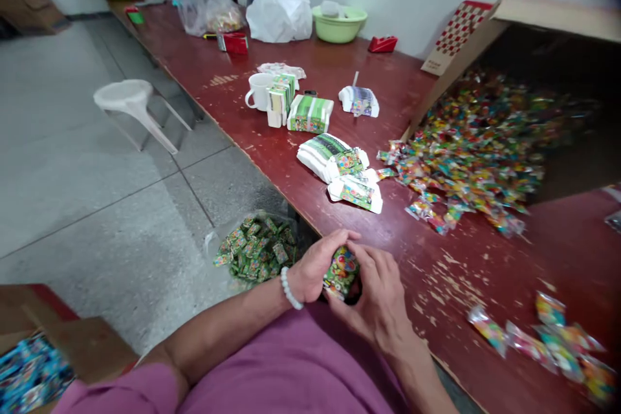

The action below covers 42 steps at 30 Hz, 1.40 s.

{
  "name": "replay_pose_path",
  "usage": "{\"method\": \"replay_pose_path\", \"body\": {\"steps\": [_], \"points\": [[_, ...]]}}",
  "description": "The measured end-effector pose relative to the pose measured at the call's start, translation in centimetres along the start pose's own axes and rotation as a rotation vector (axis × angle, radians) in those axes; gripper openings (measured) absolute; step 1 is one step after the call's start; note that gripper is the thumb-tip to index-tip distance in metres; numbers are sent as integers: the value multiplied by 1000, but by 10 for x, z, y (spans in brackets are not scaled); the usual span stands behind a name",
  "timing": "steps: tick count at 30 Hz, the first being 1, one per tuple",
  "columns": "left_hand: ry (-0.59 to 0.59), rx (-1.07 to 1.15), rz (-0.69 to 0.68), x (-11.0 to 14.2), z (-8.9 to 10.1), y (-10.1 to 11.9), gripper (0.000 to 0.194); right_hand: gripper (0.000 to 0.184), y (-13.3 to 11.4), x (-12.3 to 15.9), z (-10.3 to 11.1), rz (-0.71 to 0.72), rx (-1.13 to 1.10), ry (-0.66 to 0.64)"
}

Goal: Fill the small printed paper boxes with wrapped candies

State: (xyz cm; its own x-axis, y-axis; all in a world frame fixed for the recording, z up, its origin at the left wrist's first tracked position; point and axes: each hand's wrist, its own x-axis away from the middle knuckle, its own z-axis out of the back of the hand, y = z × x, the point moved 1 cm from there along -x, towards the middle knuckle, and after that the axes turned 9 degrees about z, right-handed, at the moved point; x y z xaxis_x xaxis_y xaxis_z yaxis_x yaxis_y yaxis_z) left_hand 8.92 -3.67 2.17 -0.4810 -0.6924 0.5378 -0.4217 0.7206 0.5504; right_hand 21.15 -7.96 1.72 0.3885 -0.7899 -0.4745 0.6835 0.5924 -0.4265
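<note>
Between my two hands, close to my body at the table's front edge, is a small green printed candy box (341, 272). My left hand (317, 262), with a beaded bracelet on the wrist, curls around its left side. On the other side my right hand (381, 284) grips it, the thumb near the bottom end. Flat unfolded boxes (356, 193) lie just beyond, next to a stack of the same flat boxes (323, 156). Small wrapped candies (466, 149) spill out of a large cardboard carton (577, 174) on the right.
Below the table edge, a plastic bag holds several green boxes (259, 249). A white stool (130, 100) stands on the floor. Bundled boxes (310, 114), a white mug (259, 92) and a green basin (339, 26) are farther back. Loose candies (563, 343) lie at right; a carton of blue packets (32, 372) is lower left.
</note>
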Motion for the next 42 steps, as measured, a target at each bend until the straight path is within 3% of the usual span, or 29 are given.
{"method": "replay_pose_path", "body": {"steps": [2,4,7,10,12,14,18,21,23,25,30,34,38,40,42], "points": [[42,-102,-22,12,16,7,32,92,0,-6,-4,7,-128,-49],[181,-330,-81,29,40,18,38,99,4,-10,-4,-12,-229,-69],[520,-923,-248,50,80,37,39,68,26,-11,2,-115,-249,25],[635,-1298,-447,49,97,50,37,38,63,-18,8,-286,-198,144],[631,-1438,-617,33,85,57,32,36,86,-30,7,-379,-137,183],[626,-1585,-757,8,60,64,31,38,104,-46,3,-432,-14,180],[732,-2019,-791,-50,15,81,45,43,120,-68,-8,-531,180,71],[702,-2097,-782,-79,5,92,40,46,120,-71,-12,-562,224,13],[684,-2111,-780,-86,7,99,35,45,118,-70,-13,-575,234,-22],[674,-2123,-782,-88,9,103,36,44,117,-69,-14,-594,181,23],[679,-2111,-804,-80,8,102,43,39,126,-63,-17,-675,-110,308],[699,-2071,-828,-69,6,90,43,36,131,-58,-15,-677,-283,367],[692,-1991,-834,-42,4,88,29,35,115,-57,0,-605,-477,356],[582,-1838,-745,-24,3,88,20,32,98,-53,14,-565,-560,296],[337,-1583,-525,-9,4,81,21,27,81,-45,29,-512,-674,158]]}}
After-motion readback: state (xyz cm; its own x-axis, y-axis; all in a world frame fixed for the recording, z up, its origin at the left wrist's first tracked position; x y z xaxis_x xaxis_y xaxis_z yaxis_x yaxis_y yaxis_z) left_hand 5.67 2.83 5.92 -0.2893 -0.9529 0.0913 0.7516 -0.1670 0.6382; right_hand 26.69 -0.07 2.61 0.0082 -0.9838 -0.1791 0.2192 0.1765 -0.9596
